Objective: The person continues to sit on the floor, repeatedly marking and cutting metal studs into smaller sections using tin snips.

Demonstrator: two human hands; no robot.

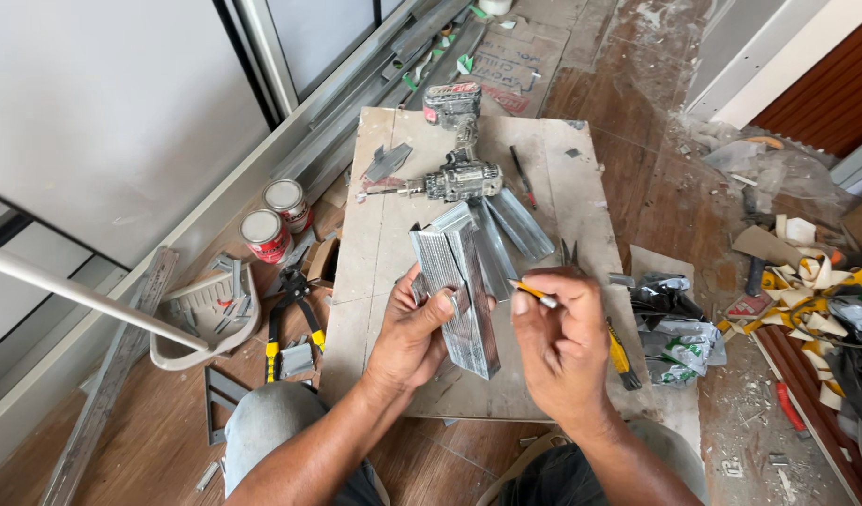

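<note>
I see a pale board (379,253) lying flat on the wooden floor (656,197). On the board rest a cordless drill (461,173), loose metal channel pieces (506,230) and a pencil (522,175).

Two red-labelled cans (276,220) beside board (374,244)

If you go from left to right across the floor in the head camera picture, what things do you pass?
Ribbed plastic scoop → two red tins → left hand on metal channel piece → right hand with pencil → crumpled plastic bags.
</note>
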